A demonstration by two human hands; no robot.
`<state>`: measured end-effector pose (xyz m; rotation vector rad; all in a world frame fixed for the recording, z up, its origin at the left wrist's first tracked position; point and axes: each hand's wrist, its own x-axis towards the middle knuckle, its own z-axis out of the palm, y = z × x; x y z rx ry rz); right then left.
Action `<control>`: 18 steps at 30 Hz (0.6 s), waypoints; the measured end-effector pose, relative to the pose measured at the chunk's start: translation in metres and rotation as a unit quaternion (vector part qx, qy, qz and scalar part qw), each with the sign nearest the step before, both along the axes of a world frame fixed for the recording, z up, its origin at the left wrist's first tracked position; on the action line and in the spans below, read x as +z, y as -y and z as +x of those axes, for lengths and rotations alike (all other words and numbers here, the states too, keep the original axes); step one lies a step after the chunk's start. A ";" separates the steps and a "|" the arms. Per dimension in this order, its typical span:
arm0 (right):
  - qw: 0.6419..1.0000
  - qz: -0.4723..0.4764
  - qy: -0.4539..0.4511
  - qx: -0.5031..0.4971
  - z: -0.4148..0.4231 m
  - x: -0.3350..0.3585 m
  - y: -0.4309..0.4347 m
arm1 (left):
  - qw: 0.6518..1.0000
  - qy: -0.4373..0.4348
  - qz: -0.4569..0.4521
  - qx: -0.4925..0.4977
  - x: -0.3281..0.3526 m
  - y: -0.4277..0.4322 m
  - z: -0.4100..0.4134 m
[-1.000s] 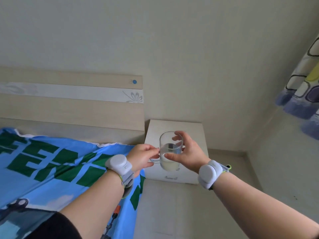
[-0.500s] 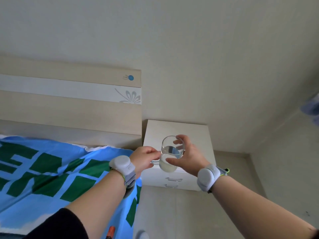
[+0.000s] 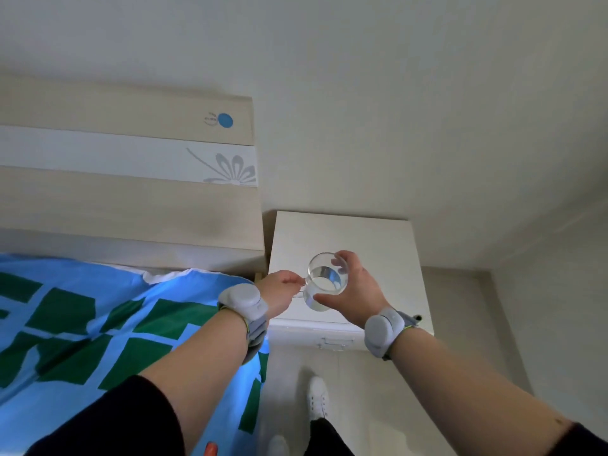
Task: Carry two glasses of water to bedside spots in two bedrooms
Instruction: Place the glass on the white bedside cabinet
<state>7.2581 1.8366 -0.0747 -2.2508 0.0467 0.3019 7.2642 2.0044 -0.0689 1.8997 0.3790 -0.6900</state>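
Both hands grasp the water glass (image 3: pixel 325 282) above the nightstand (image 3: pixel 371 238): left hand (image 3: pixel 279 291) on its handle, right hand (image 3: pixel 353 292) around its body; next, lower it level.

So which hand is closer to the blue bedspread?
Left. The left hand pinches the glass handle just past the blue bedspread edge. The right hand wraps the glass from the far side, over the nightstand, farther from the bed.
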 end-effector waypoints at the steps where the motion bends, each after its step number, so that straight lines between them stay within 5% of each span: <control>1: 1.000 0.001 -0.008 0.006 0.007 -0.009 -0.001 | 1.000 -0.009 0.009 -0.004 -0.008 0.000 0.007; 18: 0.994 -0.022 -0.076 0.074 0.139 -0.161 0.008 | 0.983 -0.144 0.101 -0.055 -0.138 0.029 0.130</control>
